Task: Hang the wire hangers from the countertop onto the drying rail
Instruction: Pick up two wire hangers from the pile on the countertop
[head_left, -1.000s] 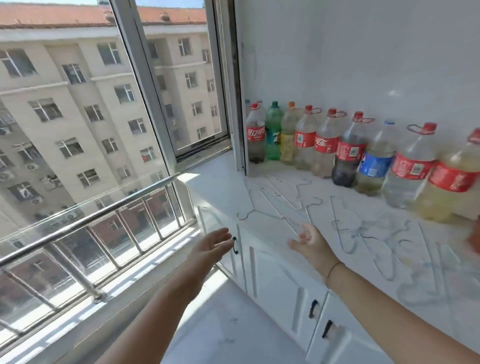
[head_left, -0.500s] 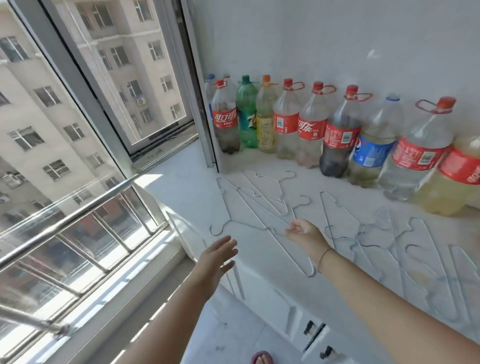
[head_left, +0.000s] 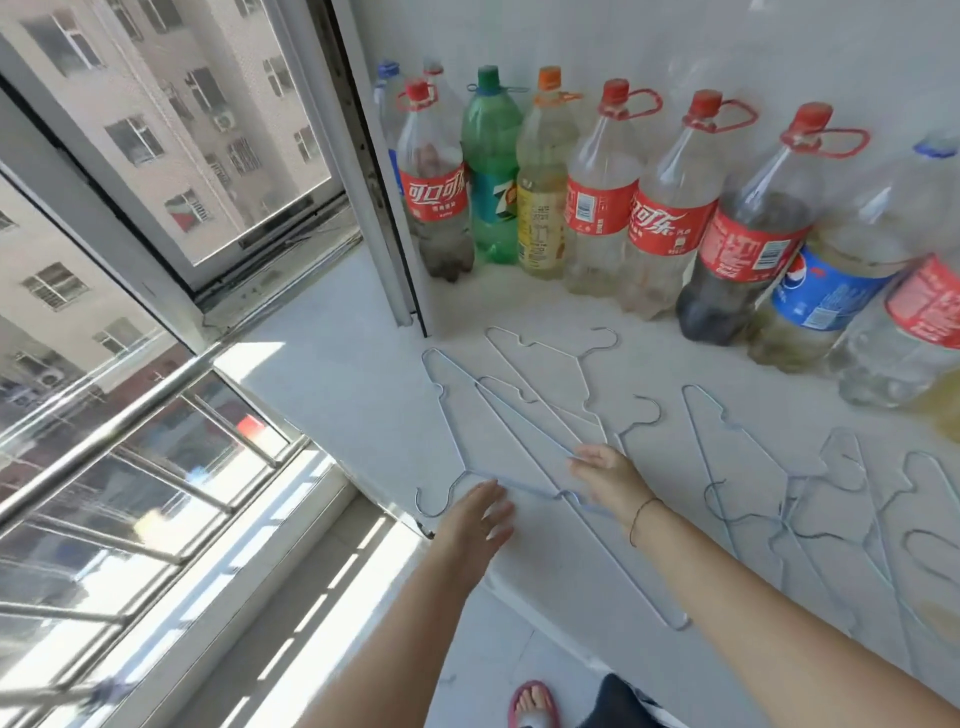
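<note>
Both hands are down over the white desk (head_left: 337, 374) now, right at its front corner by the window. The right hand (head_left: 610, 480) is on the nearest wire hanger (head_left: 470, 415), fingertips pinching the thin wire where two strands cross, so that grip is pressed onto the wire. The left hand (head_left: 480, 517) sits flat and spread beside it, fingers loose, touching or just over the hanger's neck near the hook; it is not closed on anything. That hanger lies flat on the desk, hook curling toward the desk edge. More wire hangers (head_left: 841, 499) lie in a tangle further right, overlapping one another, and another pair rests behind the hands. A row of plastic bottles (head_left: 597, 202) stands upright against the back wall, red, green and blue labels. The metal railing (head_left: 104, 415) runs along the window to the left, well apart from the hangers.
</note>
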